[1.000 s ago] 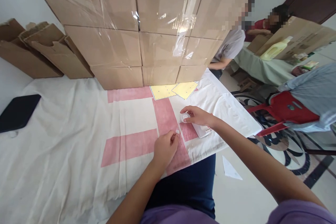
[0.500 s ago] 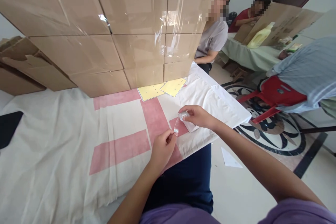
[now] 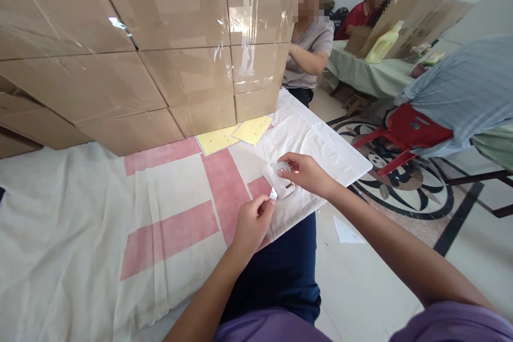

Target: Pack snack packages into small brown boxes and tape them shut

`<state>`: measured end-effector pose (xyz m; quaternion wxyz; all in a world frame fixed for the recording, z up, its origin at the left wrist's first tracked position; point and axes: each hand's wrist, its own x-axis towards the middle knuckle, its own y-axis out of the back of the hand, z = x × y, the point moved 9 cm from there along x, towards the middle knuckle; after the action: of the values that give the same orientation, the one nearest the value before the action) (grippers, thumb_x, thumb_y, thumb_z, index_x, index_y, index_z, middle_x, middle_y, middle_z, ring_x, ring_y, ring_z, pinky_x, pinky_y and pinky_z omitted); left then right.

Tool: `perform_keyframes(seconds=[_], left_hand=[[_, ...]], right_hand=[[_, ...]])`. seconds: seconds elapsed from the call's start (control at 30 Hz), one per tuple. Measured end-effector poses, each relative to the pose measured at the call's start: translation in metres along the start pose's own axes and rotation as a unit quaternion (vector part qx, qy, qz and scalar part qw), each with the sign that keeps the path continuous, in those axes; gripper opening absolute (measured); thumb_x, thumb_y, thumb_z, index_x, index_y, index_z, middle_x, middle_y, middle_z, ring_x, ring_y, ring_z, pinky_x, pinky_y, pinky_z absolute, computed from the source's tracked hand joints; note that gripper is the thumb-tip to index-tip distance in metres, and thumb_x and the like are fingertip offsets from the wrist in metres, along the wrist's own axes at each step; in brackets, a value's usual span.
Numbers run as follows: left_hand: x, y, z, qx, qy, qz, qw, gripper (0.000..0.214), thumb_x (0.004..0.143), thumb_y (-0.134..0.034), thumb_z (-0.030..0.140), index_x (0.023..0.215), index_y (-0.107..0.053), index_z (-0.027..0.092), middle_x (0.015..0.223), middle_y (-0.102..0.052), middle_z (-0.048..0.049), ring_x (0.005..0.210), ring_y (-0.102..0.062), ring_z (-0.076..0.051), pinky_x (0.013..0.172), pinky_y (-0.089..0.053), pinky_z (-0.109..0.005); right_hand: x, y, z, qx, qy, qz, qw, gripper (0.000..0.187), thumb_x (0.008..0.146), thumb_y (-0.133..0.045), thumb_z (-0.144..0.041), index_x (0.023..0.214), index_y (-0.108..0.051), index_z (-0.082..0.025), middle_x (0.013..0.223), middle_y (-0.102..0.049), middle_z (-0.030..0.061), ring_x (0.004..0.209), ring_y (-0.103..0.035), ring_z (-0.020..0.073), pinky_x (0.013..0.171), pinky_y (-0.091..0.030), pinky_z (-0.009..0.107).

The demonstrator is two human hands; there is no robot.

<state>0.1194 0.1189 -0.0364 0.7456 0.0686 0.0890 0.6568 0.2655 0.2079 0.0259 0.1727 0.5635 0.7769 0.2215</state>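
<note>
My left hand (image 3: 254,219) is closed in a pinch on a small shiny strip of clear tape (image 3: 273,192). Fingers of my right hand (image 3: 302,171) are closed around a roll of clear tape (image 3: 284,167). Directly under the roll is a whitish, see-through piece that looks like a phone case (image 3: 285,190), with a dark cutout near its lower corner. Whether the case lies on the cloth or is partly held by my right hand, I cannot tell. Both hands are over the front right corner of the cloth-covered table (image 3: 172,187).
A tall stack of taped cardboard boxes (image 3: 188,75) stands at the table's back. Two yellow sheets (image 3: 218,139) lie at its foot. Beyond sits a person in a grey shirt (image 3: 320,37). To the right are a red chair (image 3: 420,128) and a paper (image 3: 347,230) on the floor.
The tape roll has come down over the case, and the case shows more fully. My hands are closer together. The camera view has turned slightly right; the person's arm behind the boxes has risen.
</note>
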Motion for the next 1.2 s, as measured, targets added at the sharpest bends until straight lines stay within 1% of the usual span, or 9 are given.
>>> perform_keyframes(seconds=[0.17,0.3,0.43,0.53,0.63,0.77,0.87,1.0,1.2], left_hand=[[-0.005,0.016,-0.011,0.017,0.003,0.032,0.999,0.034,0.096,-0.052,0.041,0.069,-0.048,0.021,0.06,-0.038,0.0062,0.058,-0.036,-0.011,0.056,-0.029,-0.026],[-0.011,0.048,-0.021,0.027,0.009,0.096,0.995,0.035,0.095,-0.054,0.039,0.067,-0.046,0.021,0.06,-0.036,0.0063,0.058,-0.036,-0.011,0.056,-0.028,-0.026],[-0.013,0.075,-0.033,0.036,0.012,0.13,0.991,0.033,0.095,-0.055,0.042,0.069,-0.051,0.021,0.062,-0.041,0.0058,0.06,-0.038,-0.011,0.058,-0.031,-0.025],[-0.011,0.088,-0.042,0.012,0.011,0.144,0.989,0.032,0.094,-0.057,0.041,0.071,-0.054,0.02,0.064,-0.043,0.0053,0.062,-0.04,-0.012,0.06,-0.033,-0.025],[-0.01,0.096,-0.047,-0.031,0.011,0.159,0.987,0.03,0.093,-0.06,0.041,0.072,-0.057,0.02,0.064,-0.043,0.0052,0.063,-0.04,-0.012,0.06,-0.034,-0.025],[-0.011,0.095,-0.045,-0.036,0.006,0.152,0.988,0.029,0.093,-0.06,0.042,0.075,-0.062,0.019,0.064,-0.046,0.0053,0.061,-0.041,-0.011,0.059,-0.033,-0.024],[-0.011,0.09,-0.042,-0.023,-0.007,0.132,0.991,0.031,0.094,-0.059,0.044,0.074,-0.062,0.019,0.063,-0.047,0.0052,0.06,-0.041,-0.01,0.058,-0.033,-0.024],[-0.012,0.09,-0.041,-0.023,-0.013,0.134,0.991,0.031,0.095,-0.059,0.042,0.074,-0.061,0.019,0.063,-0.047,0.0052,0.06,-0.041,-0.01,0.058,-0.032,-0.024],[-0.012,0.091,-0.041,-0.014,-0.01,0.144,0.989,0.032,0.096,-0.058,0.041,0.073,-0.058,0.019,0.063,-0.042,0.0056,0.06,-0.037,-0.01,0.057,-0.031,-0.024]], right_hand=[[-0.001,-0.008,-0.016,-0.02,0.048,0.057,0.997,0.017,0.084,-0.069,-0.032,0.096,-0.063,-0.022,0.079,-0.063,-0.0006,0.066,-0.054,0.0145,0.06,-0.046,0.028],[0.003,-0.034,-0.042,-0.036,0.134,0.072,0.988,0.008,0.087,-0.063,-0.021,0.093,-0.06,-0.02,0.089,-0.063,0.0024,0.08,-0.058,0.0166,0.072,-0.046,0.029],[0.013,-0.062,-0.05,-0.022,0.148,0.053,0.987,0.006,0.088,-0.061,-0.022,0.094,-0.058,-0.021,0.091,-0.061,0.0024,0.081,-0.056,0.0168,0.072,-0.045,0.029],[0.019,-0.077,-0.049,0.029,0.127,0.019,0.991,0.009,0.088,-0.063,-0.027,0.092,-0.056,-0.022,0.086,-0.06,0.0008,0.077,-0.055,0.0158,0.07,-0.044,0.028],[0.022,-0.085,-0.044,0.166,0.096,-0.011,0.981,0.026,0.085,-0.071,-0.04,0.097,-0.056,-0.023,0.083,-0.057,-0.001,0.074,-0.054,0.015,0.068,-0.045,0.028],[0.021,-0.095,-0.034,0.333,0.027,-0.021,0.942,0.041,0.084,-0.071,-0.056,0.105,-0.055,-0.025,0.072,-0.054,-0.0045,0.061,-0.05,0.0121,0.057,-0.043,0.025],[0.019,-0.1,-0.027,0.374,-0.012,0.01,0.927,0.038,0.084,-0.07,-0.058,0.097,-0.057,-0.024,0.065,-0.05,-0.0059,0.054,-0.044,0.0095,0.05,-0.037,0.022],[0.02,-0.107,-0.021,0.432,-0.038,0.031,0.901,0.039,0.079,-0.076,-0.057,0.09,-0.062,-0.022,0.069,-0.05,-0.0039,0.056,-0.042,0.009,0.05,-0.035,0.022],[0.017,-0.134,-0.013,0.539,-0.116,-0.039,0.834,0.046,0.083,-0.07,-0.062,0.073,-0.057,-0.019,0.067,-0.054,0.0011,0.056,-0.043,0.0115,0.047,-0.032,0.024]])
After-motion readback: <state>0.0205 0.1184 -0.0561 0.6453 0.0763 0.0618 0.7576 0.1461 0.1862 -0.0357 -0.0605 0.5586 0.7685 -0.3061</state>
